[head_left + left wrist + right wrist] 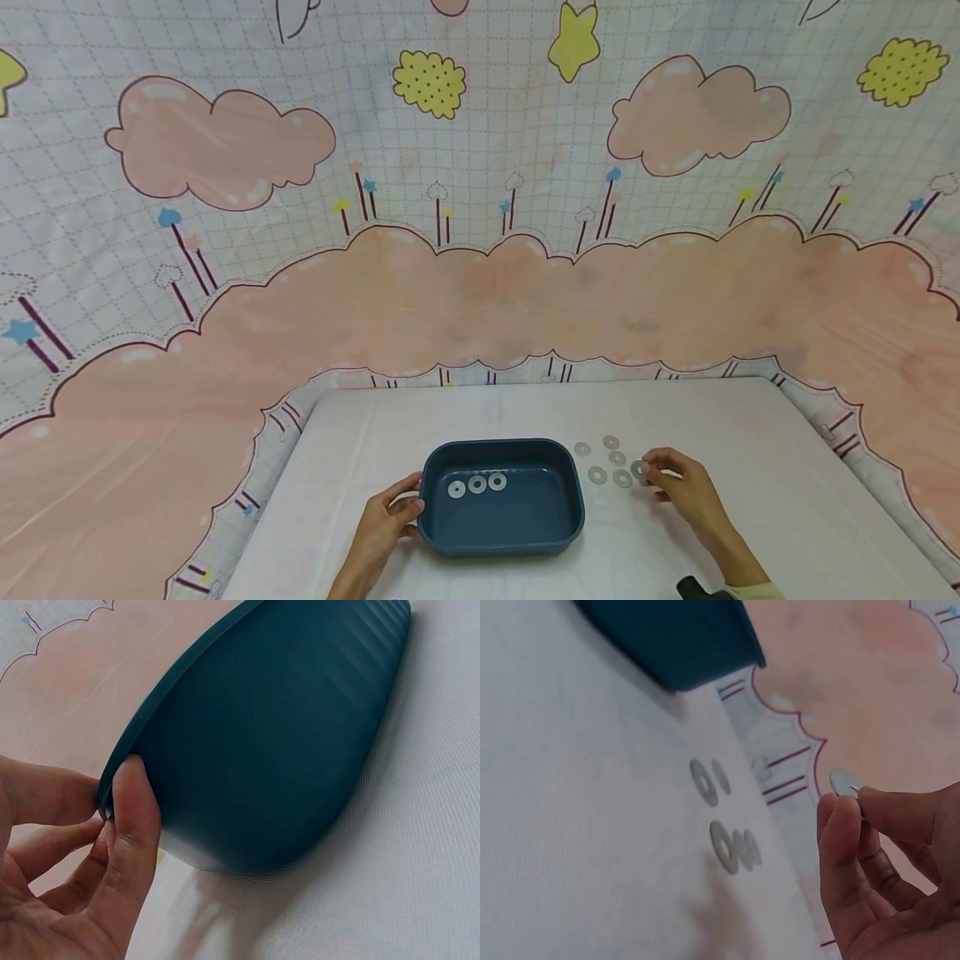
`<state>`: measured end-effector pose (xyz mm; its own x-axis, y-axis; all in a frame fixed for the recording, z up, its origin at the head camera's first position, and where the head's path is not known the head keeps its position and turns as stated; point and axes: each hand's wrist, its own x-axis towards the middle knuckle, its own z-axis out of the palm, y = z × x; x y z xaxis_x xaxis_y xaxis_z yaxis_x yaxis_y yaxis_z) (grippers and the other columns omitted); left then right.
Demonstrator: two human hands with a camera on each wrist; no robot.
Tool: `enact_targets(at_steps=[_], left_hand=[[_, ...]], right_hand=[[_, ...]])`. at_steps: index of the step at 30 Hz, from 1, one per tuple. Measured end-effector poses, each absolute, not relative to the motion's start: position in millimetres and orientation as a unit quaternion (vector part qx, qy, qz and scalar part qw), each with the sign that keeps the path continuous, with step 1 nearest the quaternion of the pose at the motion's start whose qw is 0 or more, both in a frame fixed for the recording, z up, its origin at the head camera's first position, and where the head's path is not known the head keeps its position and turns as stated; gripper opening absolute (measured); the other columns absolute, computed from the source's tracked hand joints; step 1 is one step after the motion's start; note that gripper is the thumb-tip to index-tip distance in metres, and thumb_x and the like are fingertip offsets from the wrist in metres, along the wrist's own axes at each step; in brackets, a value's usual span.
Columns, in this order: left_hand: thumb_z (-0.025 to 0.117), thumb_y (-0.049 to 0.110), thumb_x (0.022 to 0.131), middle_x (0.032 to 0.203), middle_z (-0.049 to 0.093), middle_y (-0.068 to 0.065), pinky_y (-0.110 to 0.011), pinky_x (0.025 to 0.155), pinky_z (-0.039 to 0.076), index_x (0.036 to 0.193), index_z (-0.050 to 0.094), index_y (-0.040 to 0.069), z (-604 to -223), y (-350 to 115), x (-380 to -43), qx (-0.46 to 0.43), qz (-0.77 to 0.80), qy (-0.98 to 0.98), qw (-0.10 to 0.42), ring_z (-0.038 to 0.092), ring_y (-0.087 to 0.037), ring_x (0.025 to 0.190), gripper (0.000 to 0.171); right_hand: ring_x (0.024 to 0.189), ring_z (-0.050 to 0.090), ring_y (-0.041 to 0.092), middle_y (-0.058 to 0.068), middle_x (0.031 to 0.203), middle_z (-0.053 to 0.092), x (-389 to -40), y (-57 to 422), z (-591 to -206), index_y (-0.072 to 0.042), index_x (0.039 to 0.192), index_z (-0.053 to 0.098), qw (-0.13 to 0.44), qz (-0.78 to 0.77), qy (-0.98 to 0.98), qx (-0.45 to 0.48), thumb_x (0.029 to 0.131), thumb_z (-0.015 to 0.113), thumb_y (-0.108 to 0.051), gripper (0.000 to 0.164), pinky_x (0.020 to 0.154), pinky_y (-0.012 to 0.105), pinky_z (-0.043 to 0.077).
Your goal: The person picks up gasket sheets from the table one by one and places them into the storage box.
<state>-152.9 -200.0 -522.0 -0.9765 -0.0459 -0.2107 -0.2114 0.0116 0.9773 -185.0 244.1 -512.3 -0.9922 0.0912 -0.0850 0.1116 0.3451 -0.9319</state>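
A dark blue rectangular tray (pixel 501 521) stands on the white table, with three flat metal washers (pixel 477 484) in a row inside it. My left hand (pixel 384 523) holds the tray's left end; in the left wrist view the thumb and fingers (pixel 135 817) pinch its rim (pixel 124 754). To the right of the tray, my right hand (pixel 686 492) pinches one washer (pixel 844 781) between thumb and fingertips, raised above the table in the right wrist view. Several more washers (pixel 617 457) lie flat between the tray and this hand.
The white-covered table (pixel 360 425) reaches back to a patterned cloth backdrop (pixel 540 300) with clouds and stars. A black object (pixel 697 588) shows by the right sleeve (pixel 757 592) at the bottom edge.
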Motion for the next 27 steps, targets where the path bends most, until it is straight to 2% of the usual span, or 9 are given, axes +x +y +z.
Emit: enact_targets(at_steps=[5,12,19,27], left_hand=[[0.062,0.000,0.091,0.128,0.053,-0.018,-0.030,0.061,0.054,0.140,0.050,-0.002,-522,-200,-153,-0.093,0.697,0.708,0.058,0.062,-0.018,0.091,0.050],[0.061,-0.001,0.091,0.128,0.053,-0.020,-0.030,0.061,0.055,0.140,0.051,-0.003,-522,-200,-153,-0.091,0.700,0.706,0.056,0.062,-0.017,0.090,0.050],[0.060,-0.002,0.092,0.129,0.053,-0.020,-0.029,0.061,0.054,0.140,0.050,-0.003,-522,-200,-153,-0.089,0.701,0.705,0.055,0.063,-0.018,0.091,0.049],[0.059,-0.001,0.092,0.130,0.053,-0.021,-0.030,0.062,0.054,0.140,0.051,-0.002,-520,-200,-152,-0.091,0.698,0.708,0.057,0.062,-0.019,0.092,0.048]], right_hand=[[0.084,0.070,0.011,0.011,0.105,0.064,-184,235,-502,0.003,0.124,0.058,0.013,-0.591,0.805,0.057,0.095,0.064,-0.015,0.035,0.070,0.026,0.058],[0.085,0.072,0.016,0.016,0.111,0.064,-183,220,-490,0.005,0.121,0.060,0.019,-0.617,0.785,0.046,0.095,0.063,-0.009,0.030,0.074,0.027,0.060],[0.081,0.073,0.018,0.013,0.104,0.064,-183,208,-482,0.009,0.120,0.059,0.026,-0.644,0.764,0.032,0.094,0.063,-0.007,0.031,0.074,0.028,0.060],[0.081,0.074,0.019,0.014,0.104,0.065,-183,193,-474,0.012,0.127,0.055,0.039,-0.660,0.750,0.026,0.093,0.064,-0.004,0.038,0.073,0.028,0.060]])
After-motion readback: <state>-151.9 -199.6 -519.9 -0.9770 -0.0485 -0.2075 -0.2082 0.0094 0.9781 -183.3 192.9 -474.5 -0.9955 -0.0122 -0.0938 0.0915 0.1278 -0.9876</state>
